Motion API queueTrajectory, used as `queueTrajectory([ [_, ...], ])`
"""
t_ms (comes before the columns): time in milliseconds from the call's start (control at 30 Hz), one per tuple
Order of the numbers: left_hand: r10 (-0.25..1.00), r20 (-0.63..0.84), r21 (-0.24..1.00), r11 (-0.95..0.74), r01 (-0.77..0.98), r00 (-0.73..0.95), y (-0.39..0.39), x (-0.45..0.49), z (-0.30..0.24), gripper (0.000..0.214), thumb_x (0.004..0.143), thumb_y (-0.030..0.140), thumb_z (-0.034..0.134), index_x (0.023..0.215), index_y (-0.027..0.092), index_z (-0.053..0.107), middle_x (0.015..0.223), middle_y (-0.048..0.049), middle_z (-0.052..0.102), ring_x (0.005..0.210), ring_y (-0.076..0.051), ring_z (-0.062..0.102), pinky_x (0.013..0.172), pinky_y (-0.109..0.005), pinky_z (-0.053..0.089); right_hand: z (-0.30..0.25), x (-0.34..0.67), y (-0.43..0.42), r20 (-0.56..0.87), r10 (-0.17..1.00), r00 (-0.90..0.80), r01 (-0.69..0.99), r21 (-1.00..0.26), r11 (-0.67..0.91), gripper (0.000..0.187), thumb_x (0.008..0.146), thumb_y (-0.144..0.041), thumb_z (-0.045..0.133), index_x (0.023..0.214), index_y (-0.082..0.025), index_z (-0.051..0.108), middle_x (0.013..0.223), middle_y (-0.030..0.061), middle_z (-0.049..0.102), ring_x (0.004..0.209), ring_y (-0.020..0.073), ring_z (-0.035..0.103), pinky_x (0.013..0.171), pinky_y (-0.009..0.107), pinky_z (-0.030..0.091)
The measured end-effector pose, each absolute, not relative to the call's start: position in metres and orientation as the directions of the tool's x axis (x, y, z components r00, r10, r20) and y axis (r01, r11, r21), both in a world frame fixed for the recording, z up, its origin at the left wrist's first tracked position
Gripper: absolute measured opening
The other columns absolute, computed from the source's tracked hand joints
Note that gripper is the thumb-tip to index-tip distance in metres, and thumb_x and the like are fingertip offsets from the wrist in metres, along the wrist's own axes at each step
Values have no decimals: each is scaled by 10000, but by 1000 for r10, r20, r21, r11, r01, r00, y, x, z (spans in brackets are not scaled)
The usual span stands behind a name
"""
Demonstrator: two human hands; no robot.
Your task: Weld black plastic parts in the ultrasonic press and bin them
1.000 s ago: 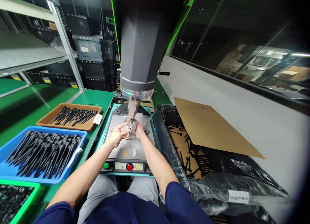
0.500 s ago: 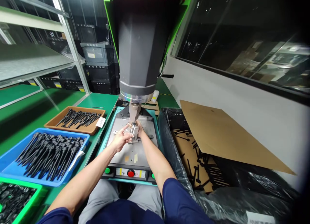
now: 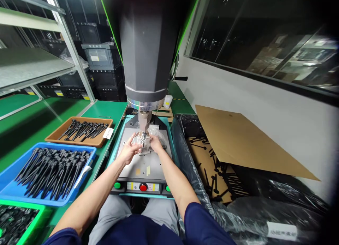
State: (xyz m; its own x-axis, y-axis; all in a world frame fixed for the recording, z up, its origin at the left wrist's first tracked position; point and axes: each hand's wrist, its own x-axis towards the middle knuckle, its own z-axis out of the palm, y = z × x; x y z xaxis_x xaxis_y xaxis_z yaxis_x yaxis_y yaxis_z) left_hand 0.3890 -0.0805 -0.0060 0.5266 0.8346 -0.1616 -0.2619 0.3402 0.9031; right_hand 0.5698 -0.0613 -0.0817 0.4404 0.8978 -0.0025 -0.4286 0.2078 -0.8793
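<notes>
Both my hands meet on the grey machine plate (image 3: 143,163) under the press head (image 3: 148,54). My left hand (image 3: 129,150) and my right hand (image 3: 155,143) pinch a small clear plastic bag (image 3: 140,139) between them, just below the metal horn tip (image 3: 143,120). Something small and dark shows inside the bag; I cannot make out what it is. More crumpled clear plastic (image 3: 157,132) lies on the plate behind my right hand.
A green button (image 3: 117,185), a red button (image 3: 143,187) and a second green button sit on the machine's front. Left: a brown tray (image 3: 79,132), a blue bin (image 3: 50,171) and a green bin (image 3: 16,220) of black parts. Right: a bag-lined box (image 3: 212,174) with cardboard (image 3: 243,142).
My hands have drawn slightly apart and the clear bag is spread wider between them. The view has shifted closer under the press head.
</notes>
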Motion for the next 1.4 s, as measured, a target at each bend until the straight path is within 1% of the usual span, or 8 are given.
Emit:
queueTrajectory([
  [133,830,-140,901,333,-278,540,-80,385,-15,1015,661,168,810,1510,261,262,810,-31,696,563,-95,601,600,-239,505,-87,569,-102,-75,894,443,-533,-824,195,129,704,-190,681,833,-183,686,816,47,734,809,198,697,781,335,558],
  [333,817,-155,887,363,-286,555,-79,383,-22,963,658,152,800,1485,238,315,805,-27,695,555,-89,598,589,-227,502,-90,565,-147,-218,897,385,-852,-459,253,284,906,-442,526,987,-205,660,1101,102,703,1031,213,676,818,375,577],
  [500,822,-158,888,360,-284,548,-77,380,-25,987,642,175,818,1484,195,303,809,-30,703,573,-95,619,622,-232,513,-87,564,-151,-274,857,437,-821,-512,255,103,861,-175,614,929,-239,658,819,-9,711,664,119,661,580,230,536],
  [867,869,-149,959,244,-147,472,-85,368,-24,933,721,325,798,1480,155,283,920,-57,678,829,-165,683,807,-304,530,-85,549,-189,-307,783,541,-705,-673,224,249,753,-238,753,971,-199,640,854,60,744,675,152,685,548,233,515],
  [1000,928,-92,993,110,-31,361,-100,347,-30,858,694,349,807,1425,172,394,1041,-93,667,916,-191,656,849,-327,512,-91,543,-223,-235,727,645,-545,-809,222,322,710,-309,786,979,-195,652,843,49,726,629,144,650,504,233,482],
  [1167,977,73,970,-116,213,199,-131,295,-67,681,758,397,709,1366,200,474,1181,-125,638,1089,-245,618,979,-410,467,-112,549,-287,27,524,851,-6,-998,60,400,758,-446,707,1052,-182,645,935,96,703,777,206,657,652,334,538],
  [1300,968,214,795,-252,552,134,-155,255,-109,660,776,467,630,1358,188,491,1301,-153,574,1239,-337,516,1079,-507,373,-144,550,-333,239,464,853,373,-901,-220,468,798,-485,630,1160,-189,626,1214,163,613,1127,304,583,917,470,505],
  [1400,967,192,738,-254,625,166,-166,235,-138,754,765,524,617,1418,195,432,1379,-158,512,1295,-360,466,1091,-525,358,-172,544,-350,220,541,812,444,-834,-327,622,766,-480,653,1318,-215,541,1347,163,534,1276,344,494,1018,513,442],
])
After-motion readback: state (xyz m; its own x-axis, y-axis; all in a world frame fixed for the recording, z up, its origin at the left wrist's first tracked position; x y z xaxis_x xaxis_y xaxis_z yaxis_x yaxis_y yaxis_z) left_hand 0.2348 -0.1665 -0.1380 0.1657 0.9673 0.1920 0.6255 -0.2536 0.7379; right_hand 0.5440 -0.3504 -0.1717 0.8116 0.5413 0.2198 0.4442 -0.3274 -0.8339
